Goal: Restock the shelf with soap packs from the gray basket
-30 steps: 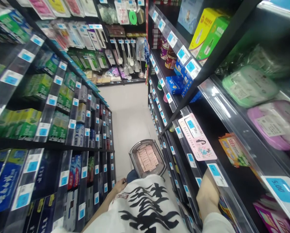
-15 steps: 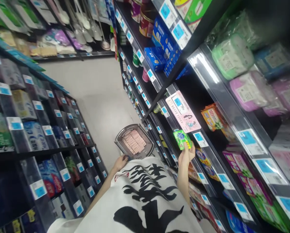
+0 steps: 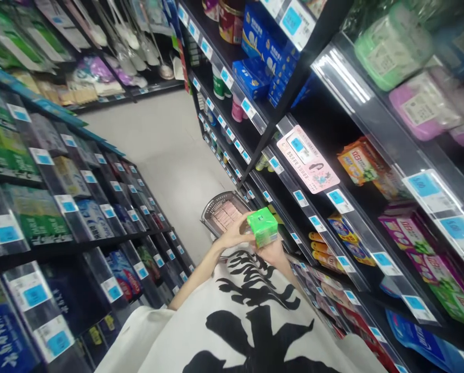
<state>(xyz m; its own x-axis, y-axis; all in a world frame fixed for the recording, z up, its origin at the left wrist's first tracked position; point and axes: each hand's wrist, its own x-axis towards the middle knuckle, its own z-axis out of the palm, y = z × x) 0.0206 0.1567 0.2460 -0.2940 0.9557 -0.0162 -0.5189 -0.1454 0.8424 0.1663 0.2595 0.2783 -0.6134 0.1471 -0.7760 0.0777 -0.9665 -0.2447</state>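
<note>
A bright green soap pack (image 3: 263, 227) is held up in front of my shirt, its wrapped top face turned toward me. My left hand (image 3: 234, 234) grips its left side, thumb and fingers bent around the edge. Beneath the pack, my right hand (image 3: 271, 254) supports its lower right part; some of those fingers are hidden behind it. Just beyond my hands sits a dark shopping basket (image 3: 205, 208) with a brownish-pink blocky pattern inside, partly covered by my left hand and the pack.
On my right run black shelves with orange soap packs (image 3: 354, 161), purple soap packs (image 3: 406, 230), blue boxes (image 3: 251, 76) and a pink sign (image 3: 308, 159). Shelves of boxed goods (image 3: 37, 212) line my left. Pale floor (image 3: 165, 150) lies between, with hanging utensils (image 3: 132, 44) at the far end.
My right hand has brought the green soap pack from the right shelf edge to the front of my body. My left hand has left the basket's near side and taken hold of the pack.
</note>
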